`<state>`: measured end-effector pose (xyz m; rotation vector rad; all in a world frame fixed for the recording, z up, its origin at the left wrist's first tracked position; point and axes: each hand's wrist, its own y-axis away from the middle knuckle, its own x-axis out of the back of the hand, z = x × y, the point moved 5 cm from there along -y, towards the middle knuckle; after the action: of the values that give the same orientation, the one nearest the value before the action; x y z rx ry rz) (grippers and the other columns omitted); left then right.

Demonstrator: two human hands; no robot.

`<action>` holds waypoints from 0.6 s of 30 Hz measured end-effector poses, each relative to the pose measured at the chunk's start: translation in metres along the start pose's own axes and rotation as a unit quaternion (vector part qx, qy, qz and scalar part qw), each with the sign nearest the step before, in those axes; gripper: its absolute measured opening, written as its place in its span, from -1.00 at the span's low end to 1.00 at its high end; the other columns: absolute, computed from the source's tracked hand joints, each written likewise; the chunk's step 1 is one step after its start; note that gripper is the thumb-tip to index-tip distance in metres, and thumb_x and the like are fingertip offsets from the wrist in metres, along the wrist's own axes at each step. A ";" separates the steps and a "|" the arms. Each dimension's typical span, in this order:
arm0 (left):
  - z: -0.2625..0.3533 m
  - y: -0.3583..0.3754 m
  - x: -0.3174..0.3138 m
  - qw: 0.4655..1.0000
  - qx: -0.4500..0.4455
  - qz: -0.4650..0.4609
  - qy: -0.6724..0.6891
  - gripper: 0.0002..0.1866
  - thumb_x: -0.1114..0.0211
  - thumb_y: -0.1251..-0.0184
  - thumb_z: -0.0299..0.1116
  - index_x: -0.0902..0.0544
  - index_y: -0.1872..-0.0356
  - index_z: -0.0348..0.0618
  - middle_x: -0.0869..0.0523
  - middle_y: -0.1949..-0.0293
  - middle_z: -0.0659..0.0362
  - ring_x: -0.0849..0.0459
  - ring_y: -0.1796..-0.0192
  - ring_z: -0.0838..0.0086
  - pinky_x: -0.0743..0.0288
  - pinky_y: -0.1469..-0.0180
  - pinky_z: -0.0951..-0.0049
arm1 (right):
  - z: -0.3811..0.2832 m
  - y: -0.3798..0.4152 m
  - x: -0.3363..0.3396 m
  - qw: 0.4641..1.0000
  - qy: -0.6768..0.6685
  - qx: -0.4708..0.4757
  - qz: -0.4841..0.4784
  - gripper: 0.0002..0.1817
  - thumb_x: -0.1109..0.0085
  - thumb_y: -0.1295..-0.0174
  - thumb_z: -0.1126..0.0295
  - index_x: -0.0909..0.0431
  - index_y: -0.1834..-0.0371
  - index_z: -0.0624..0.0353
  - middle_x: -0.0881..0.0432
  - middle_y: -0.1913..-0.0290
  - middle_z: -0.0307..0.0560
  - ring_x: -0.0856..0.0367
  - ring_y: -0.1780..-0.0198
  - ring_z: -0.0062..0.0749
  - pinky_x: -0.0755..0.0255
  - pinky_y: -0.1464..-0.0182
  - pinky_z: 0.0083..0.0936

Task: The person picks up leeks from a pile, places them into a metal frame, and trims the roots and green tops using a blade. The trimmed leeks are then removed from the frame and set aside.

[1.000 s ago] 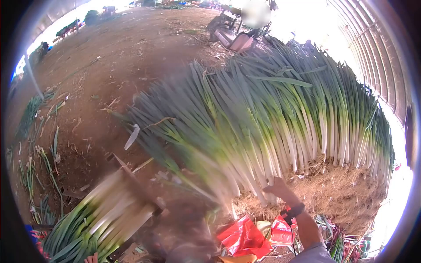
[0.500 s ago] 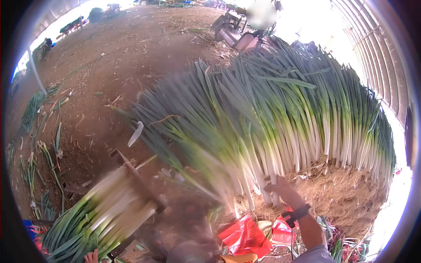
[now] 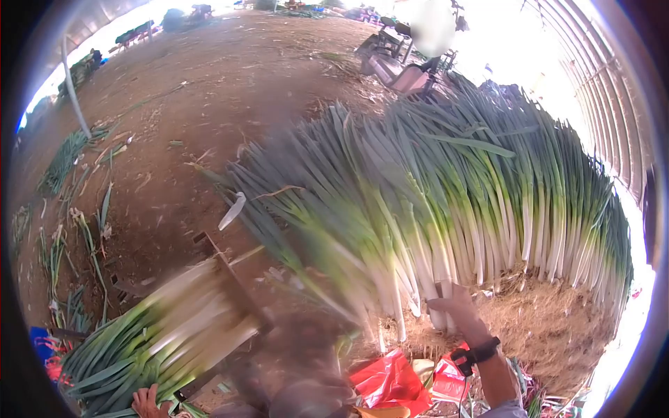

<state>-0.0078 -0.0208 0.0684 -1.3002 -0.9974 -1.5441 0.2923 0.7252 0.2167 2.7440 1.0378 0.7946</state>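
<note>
My right hand (image 3: 460, 311), with a dark band on the wrist, is closed round the white lower ends of a few long green onions (image 3: 440, 268) at the front of a big pile. Low at the left, my left hand (image 3: 148, 402) rests with its fingers apart on the green leaves of a second batch of green onions (image 3: 132, 355). The white stalks of that batch lie against a brown metal plate (image 3: 240, 289), and their tips are blurred or hidden there.
Red plastic packaging (image 3: 391, 383) lies before me, below the pile. Loose leaves (image 3: 87, 251) litter the soil at the left. Behind the pile stands a small vehicle or machine (image 3: 401, 66). A ribbed wall (image 3: 592, 90) curves up at the right.
The view has shifted, so the scene sits a little further right and lower. My right hand stays at the onion bases; more of my left hand shows on the leaves.
</note>
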 end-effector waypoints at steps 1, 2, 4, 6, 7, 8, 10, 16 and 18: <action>0.002 0.003 -0.005 0.992 0.037 -0.093 -0.075 -0.40 -0.36 -0.14 -0.11 -0.55 -0.26 0.02 -0.44 -0.16 0.11 -0.37 -0.28 0.09 -0.19 -0.35 -0.03 | -0.021 0.011 0.000 1.000 0.023 0.002 0.013 -0.69 -0.45 -0.14 0.38 -0.74 0.10 0.33 -0.77 0.30 -0.16 -0.70 0.28 -0.50 -0.59 0.22 -0.46; 0.008 0.000 -0.001 0.969 0.073 -0.187 -0.147 -0.37 -0.14 -0.41 0.07 -0.42 -0.45 0.12 -0.35 -0.42 0.14 -0.28 -0.48 0.09 -0.11 -0.50 -0.07 | -0.043 0.023 0.001 0.999 0.047 0.004 0.027 -0.68 -0.46 -0.12 0.36 -0.74 0.10 0.33 -0.77 0.30 -0.15 -0.70 0.29 -0.49 -0.59 0.22 -0.45; 0.042 -0.006 0.026 0.926 0.121 -0.288 -0.212 -0.36 0.02 -0.69 0.13 -0.32 -0.64 0.13 -0.27 -0.67 0.18 -0.22 -0.65 0.12 -0.12 -0.63 -0.09 | -0.063 0.037 0.004 0.992 0.113 0.031 0.046 -0.63 -0.48 -0.07 0.32 -0.74 0.09 0.34 -0.78 0.29 -0.12 -0.71 0.27 -0.47 -0.59 0.20 -0.43; 0.042 -0.002 0.026 0.996 0.037 -0.061 -0.062 -0.38 -0.40 -0.13 -0.11 -0.58 -0.27 0.03 -0.43 -0.14 0.14 -0.39 -0.26 0.11 -0.22 -0.32 -0.01 | -0.067 0.046 0.009 0.988 0.152 0.031 0.011 -0.57 -0.50 -0.04 0.30 -0.73 0.05 0.34 -0.78 0.27 -0.10 -0.72 0.26 -0.46 -0.59 0.19 -0.43; 0.046 0.003 0.032 0.998 -0.005 0.058 0.011 -0.38 -0.61 0.16 -0.23 -0.71 -0.09 -0.02 -0.52 0.13 0.12 -0.47 -0.07 0.10 -0.27 -0.16 0.02 | -0.069 0.050 0.006 0.988 0.148 0.008 -0.032 -0.56 -0.51 -0.04 0.31 -0.72 0.03 0.33 -0.78 0.26 -0.10 -0.72 0.25 -0.46 -0.59 0.18 -0.43; 0.044 0.004 0.030 0.998 -0.013 0.063 0.017 -0.35 -0.64 0.20 -0.21 -0.72 -0.08 -0.01 -0.53 0.11 0.14 -0.48 -0.08 0.12 -0.27 -0.15 0.04 | -0.078 0.060 0.000 0.993 0.113 -0.001 -0.022 -0.54 -0.52 -0.02 0.39 -0.70 -0.02 0.32 -0.79 0.24 -0.09 -0.73 0.26 -0.43 -0.60 0.20 -0.44; 0.039 0.005 0.025 0.997 -0.017 0.071 0.025 -0.36 -0.62 0.27 -0.28 -0.74 -0.05 0.09 -0.58 0.09 0.15 -0.48 -0.10 0.14 -0.27 -0.17 0.01 | -0.090 0.079 -0.011 0.997 0.072 0.023 -0.016 -0.54 -0.52 -0.01 0.43 -0.70 -0.02 0.32 -0.79 0.24 -0.10 -0.73 0.28 -0.44 -0.61 0.24 -0.45; 0.049 0.007 0.033 0.995 -0.027 0.088 -0.023 -0.41 -0.58 0.06 -0.16 -0.77 -0.14 0.19 -0.62 0.08 0.28 -0.50 -0.11 0.29 -0.22 -0.18 0.11 | -0.156 0.106 -0.078 0.987 0.109 0.027 -0.119 -0.52 -0.54 0.04 0.43 -0.69 -0.01 0.34 -0.79 0.27 -0.09 -0.73 0.31 -0.46 -0.63 0.25 -0.43; 0.051 0.007 0.039 0.995 -0.030 0.092 -0.008 -0.43 -0.58 0.04 -0.13 -0.78 -0.14 0.22 -0.62 0.08 0.28 -0.50 -0.11 0.30 -0.22 -0.19 0.10 | -0.176 0.114 -0.102 0.979 0.099 0.027 -0.175 -0.48 -0.55 0.07 0.44 -0.69 -0.02 0.37 -0.80 0.26 -0.07 -0.75 0.31 -0.45 -0.65 0.24 -0.42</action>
<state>0.0109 0.0211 0.1140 -1.4088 -0.8210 -1.4338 0.2056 0.5573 0.3543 2.4509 1.5466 1.0013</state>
